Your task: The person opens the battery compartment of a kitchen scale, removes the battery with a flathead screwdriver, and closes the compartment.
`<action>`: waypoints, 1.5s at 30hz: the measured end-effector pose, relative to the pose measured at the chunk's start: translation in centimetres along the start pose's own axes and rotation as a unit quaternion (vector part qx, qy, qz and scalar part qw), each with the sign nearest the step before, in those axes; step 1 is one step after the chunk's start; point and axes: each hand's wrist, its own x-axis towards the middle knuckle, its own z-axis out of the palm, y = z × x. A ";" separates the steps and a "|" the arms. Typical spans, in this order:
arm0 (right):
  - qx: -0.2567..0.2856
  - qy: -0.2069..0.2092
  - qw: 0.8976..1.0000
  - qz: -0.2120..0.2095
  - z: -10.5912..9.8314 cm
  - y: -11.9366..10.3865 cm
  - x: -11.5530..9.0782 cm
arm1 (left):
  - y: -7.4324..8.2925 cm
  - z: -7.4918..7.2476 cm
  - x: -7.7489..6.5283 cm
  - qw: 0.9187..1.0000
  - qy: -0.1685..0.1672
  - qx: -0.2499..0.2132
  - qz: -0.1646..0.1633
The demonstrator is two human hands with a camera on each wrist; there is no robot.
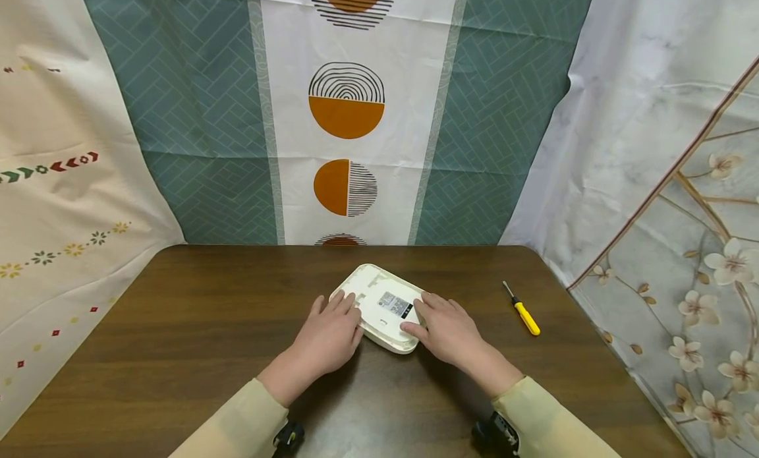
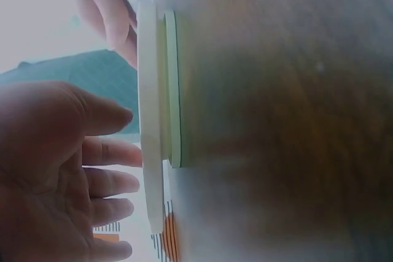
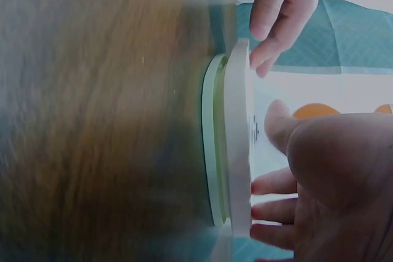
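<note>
A white, flat, rounded device (image 1: 371, 298), which looks like a kitchen scale, lies underside up on the brown table. A printed label (image 1: 395, 304) with codes is on its upper face. Beneath its body, a thinner pale-green-looking plate (image 2: 174, 90) shows against the tabletop in the wrist views. My left hand (image 1: 329, 333) rests its straight fingers at the device's left edge. From the other side, my right hand (image 1: 446, 327) touches the right edge, fingers extended and thumb over the face near the label. Neither hand curls around it.
A screwdriver (image 1: 522, 311) with a yellow handle lies on the wooden table (image 1: 207, 319), right of the device. Patterned cloths (image 1: 196, 115) hang behind the table and along both sides.
</note>
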 end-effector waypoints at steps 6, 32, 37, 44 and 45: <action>0.016 -0.017 0.999 -0.030 -0.3 0.7 0.8 | 0.4 -0.3 -0.6 1.000 0.009 -0.007 0.006; 0.054 -0.098 0.990 -0.084 -1.1 2.4 3.0 | 1.3 -0.3 -2.2 0.999 0.030 0.001 0.034; 0.063 -0.118 0.987 -0.090 -1.3 2.7 3.5 | 1.7 -0.5 -2.5 0.999 0.028 0.003 0.034; 0.076 -0.129 0.983 -0.107 -1.4 3.1 4.2 | 2.0 -0.9 -2.8 0.999 0.023 0.011 0.028; 0.079 -0.130 0.982 -0.108 -1.5 3.1 4.3 | 2.0 -1.0 -2.8 0.999 0.025 0.011 0.028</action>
